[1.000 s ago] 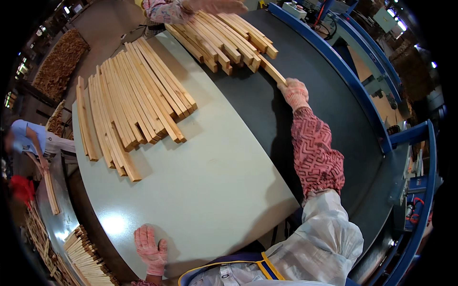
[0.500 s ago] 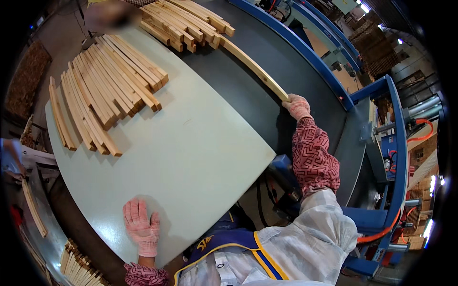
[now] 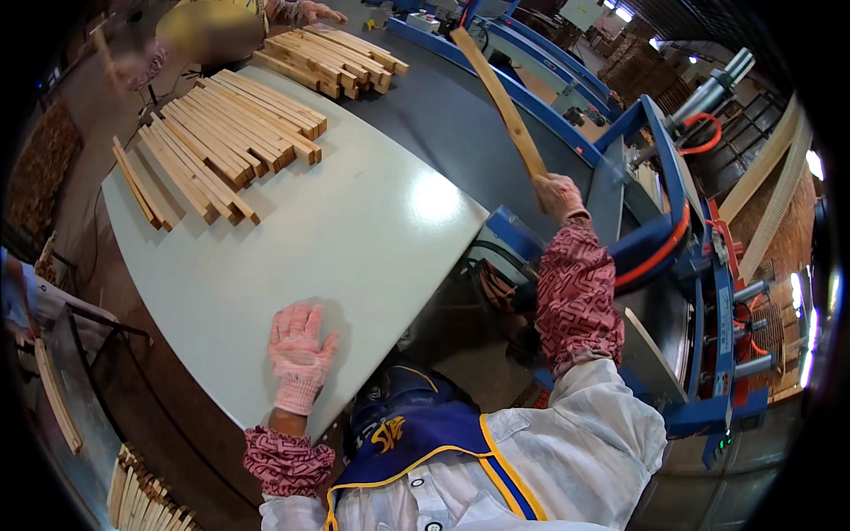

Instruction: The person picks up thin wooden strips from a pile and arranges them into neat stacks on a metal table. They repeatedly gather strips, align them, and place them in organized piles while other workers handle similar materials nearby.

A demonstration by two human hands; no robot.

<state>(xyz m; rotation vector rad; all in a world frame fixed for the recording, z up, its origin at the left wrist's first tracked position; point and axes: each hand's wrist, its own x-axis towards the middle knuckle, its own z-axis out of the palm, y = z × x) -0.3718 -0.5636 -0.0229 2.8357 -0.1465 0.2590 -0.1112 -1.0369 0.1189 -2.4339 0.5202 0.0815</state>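
My right hand (image 3: pixel 560 196), in a pale knitted glove, grips one end of a wooden strip (image 3: pixel 498 97). The strip slants up and away to the left, over the dark machine bed (image 3: pixel 443 137). My left hand (image 3: pixel 301 347), gloved alike, lies flat with its fingers stretched out on the pale tabletop (image 3: pixel 354 230); it holds nothing. Farther along that tabletop lies a spread row of wooden strips (image 3: pixel 226 133). A stacked pile of strips (image 3: pixel 332 60) rests at the far end of the dark bed.
A blue machine frame (image 3: pixel 664 159) with cylinders and red hoses stands at the right. Across the table is a co-worker, one gloved hand (image 3: pixel 320 12) near the pile. At the left edge another person stands by a side table, with more strips (image 3: pixel 150 491) stacked at lower left.
My right hand has drawn the strip away from the far pile and raised it. My view has turned to the right. My left hand still rests on the tabletop. The co-worker's hands have come into sight.
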